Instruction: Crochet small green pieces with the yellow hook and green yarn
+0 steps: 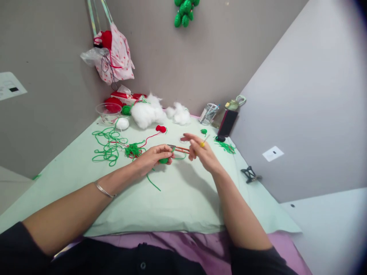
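Observation:
My left hand [153, 157] is closed around a small green crocheted piece [163, 161], which the fingers partly cover. A green yarn tail [154, 182] hangs below that hand onto the cloth. My right hand [204, 153] grips orange-handled thread snips [181, 149], their blades pointing left and reaching my left fingertips. A thin tool with a yellow handle [202, 144], which looks like a crochet hook, is also tucked in the right hand. To the left of my left hand lie tangled green yarn [107, 147] and a green-and-red yarn bundle [133, 150].
White stuffing [147, 110], a clear tub [109, 114] and a tissue box [123, 98] stand at the back. A red crocheted piece [161, 129] lies mid-table. At right are a cup of tools [209, 114], a propped phone [228, 123], green yarn scraps [226, 147] and a black clip [250, 174].

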### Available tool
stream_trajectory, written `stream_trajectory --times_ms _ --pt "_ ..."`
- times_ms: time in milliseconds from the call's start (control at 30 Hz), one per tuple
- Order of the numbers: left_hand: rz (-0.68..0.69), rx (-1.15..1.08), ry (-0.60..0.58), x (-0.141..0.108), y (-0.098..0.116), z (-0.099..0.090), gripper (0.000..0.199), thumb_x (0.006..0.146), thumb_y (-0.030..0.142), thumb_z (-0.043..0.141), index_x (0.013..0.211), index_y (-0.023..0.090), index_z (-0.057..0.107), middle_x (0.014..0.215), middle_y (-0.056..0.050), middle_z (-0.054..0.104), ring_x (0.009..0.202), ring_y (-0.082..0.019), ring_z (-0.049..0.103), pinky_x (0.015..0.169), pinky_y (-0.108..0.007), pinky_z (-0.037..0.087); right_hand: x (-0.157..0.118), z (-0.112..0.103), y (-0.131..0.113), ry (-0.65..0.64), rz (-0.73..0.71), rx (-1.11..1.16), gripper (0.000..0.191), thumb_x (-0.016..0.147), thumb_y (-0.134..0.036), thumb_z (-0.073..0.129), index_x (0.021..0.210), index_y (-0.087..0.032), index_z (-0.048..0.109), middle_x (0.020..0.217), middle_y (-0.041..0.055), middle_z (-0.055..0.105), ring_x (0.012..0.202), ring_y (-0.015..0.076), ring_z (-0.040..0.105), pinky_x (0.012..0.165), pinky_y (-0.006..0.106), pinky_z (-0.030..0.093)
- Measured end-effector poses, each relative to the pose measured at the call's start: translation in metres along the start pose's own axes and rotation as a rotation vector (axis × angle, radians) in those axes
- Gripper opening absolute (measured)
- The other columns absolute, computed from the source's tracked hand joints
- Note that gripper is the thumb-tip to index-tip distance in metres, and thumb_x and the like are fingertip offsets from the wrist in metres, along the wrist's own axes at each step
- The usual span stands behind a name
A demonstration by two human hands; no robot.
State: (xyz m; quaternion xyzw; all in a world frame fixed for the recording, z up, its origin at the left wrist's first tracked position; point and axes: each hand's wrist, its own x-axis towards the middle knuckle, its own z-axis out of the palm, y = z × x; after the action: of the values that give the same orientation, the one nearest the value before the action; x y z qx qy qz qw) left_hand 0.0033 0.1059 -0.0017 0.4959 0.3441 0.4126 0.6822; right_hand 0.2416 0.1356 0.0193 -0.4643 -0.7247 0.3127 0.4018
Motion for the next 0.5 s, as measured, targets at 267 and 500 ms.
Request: stream_trajectory --times_ms 267,500 --pt "0.002 0.124 0.012 0.0 0.0 -0.003 0.024 0.082 0.041 0.077 0.082 0.018 0.069 0.071 0.001 0.063 0.071 -0.015 0.06 0.074 -0.029 0.047 -0.01 0.022 -0.026 -0.505 0.151 0.156 0.039 0.094 -0.054 0.062 0.089 -0.016 0.07 0.064 -0.0054 0.048 0.058 0.0097 0.039 0.055 0.026 0.032" --pt "0.04 0.255 0.026 0.001 0.01 -0.004 0.027 0.08 0.044 0.075 0.089 0.018 0.077 0.064 0.003 0.058 0.066 -0.015 0.057 0.074 -0.031 0.049 -0.009 0.019 -0.021 -0.412 0.221 0.181 0.032 0.09 -0.046 0.063 0.085 -0.017 0.072 0.057 -0.0082 0.035 0.056 0.0099 0.031 0.055 0.027 0.025"
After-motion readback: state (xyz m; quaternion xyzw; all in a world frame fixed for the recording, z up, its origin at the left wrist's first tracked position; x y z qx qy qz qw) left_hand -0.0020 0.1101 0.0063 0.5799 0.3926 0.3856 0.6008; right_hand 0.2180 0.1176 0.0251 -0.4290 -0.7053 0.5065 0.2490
